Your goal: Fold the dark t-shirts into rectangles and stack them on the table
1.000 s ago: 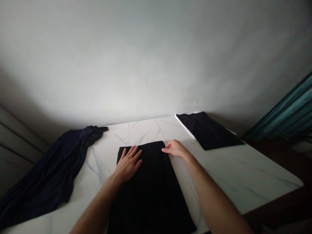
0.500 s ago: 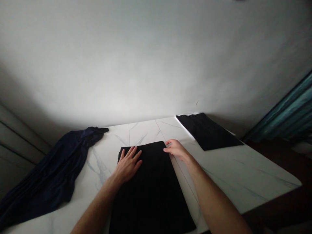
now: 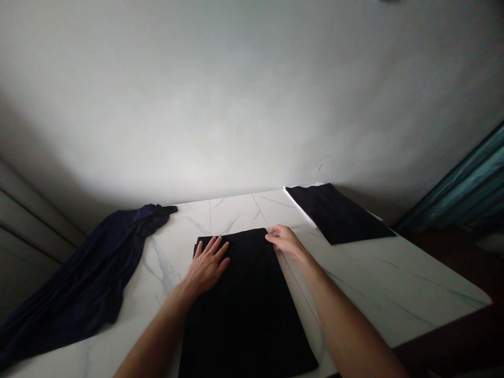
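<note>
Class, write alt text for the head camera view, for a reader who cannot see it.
A flat black cloth lies on a white marble table, the left hand spread on it and the right hand at its far right corner. A rumpled navy garment lies to the left, another black cloth at the table's far right.

A folded black cloth (image 3: 244, 310) lies flat, its long edges straight.

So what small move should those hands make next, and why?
Probably smooth the right hand along the top edge of the black cloth, since its fingers sit near that corner while the left hand lies flat, pinning the cloth to the marble table.
</note>
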Demonstrator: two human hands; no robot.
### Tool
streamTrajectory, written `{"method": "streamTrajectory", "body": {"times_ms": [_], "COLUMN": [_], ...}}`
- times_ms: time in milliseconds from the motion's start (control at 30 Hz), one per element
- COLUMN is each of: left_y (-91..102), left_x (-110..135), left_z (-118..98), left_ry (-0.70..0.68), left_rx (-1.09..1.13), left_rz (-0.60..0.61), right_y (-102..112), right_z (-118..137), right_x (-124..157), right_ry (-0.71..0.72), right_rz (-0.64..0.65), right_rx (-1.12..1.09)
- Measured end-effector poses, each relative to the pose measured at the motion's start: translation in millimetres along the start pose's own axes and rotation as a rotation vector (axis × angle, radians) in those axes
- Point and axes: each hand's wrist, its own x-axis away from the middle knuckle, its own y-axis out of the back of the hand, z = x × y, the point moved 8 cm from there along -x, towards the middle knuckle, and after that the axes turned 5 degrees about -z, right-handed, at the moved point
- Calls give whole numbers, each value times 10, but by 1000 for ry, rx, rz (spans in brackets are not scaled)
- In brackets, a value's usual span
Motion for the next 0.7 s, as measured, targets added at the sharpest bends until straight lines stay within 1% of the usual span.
{"method": "streamTrajectory", "body": {"times_ms": [67,100,167,200,233,267,333,367,400,433,467,500,600,633,667,700], "left_y": [36,70,157,196,226,245,252,238,208,169,129,97,88,104,120,133], "left_x": [-16,-21,-17,-7,7,22,64,92,122,147,166,179,200,195,180,155], "left_z": [41,73,117,102,48,-46,-306,-420,-488,-501,-457,-368,-44,15,32,5], "left_ry": [10,32,101,124,124,94,-42,-112,-154,-163,-136,-78,134,177,193,176], "left_rx": [-24,-46,-90,-95,-82,-58,0,19,27,27,19,3,-76,-99,-112,-112], "left_rz": [-12,-24,-42,-41,-36,-30,-25,-21,-11,2,15,20,-16,-38,-61,-86], "right_y": [96,161,264,274,236,145,-140,-295,-430,-533,-604,-647,-659,-647,-641,-650], "right_z": [85,167,393,531,680,823,1031,1075,1075,1036,969,885,655,631,643,682], "right_x": [-2,10,67,113,173,254,493,644,795,929,1035,1113,1181,1167,1145,1122], "right_ry": [68,107,188,239,305,380,541,616,678,721,747,758,723,715,719,736], "right_rz": [-99,-161,-249,-251,-209,-126,107,223,318,381,418,440,460,447,427,404], "right_rx": [121,176,234,246,264,294,389,438,485,531,576,619,723,742,753,758]}}
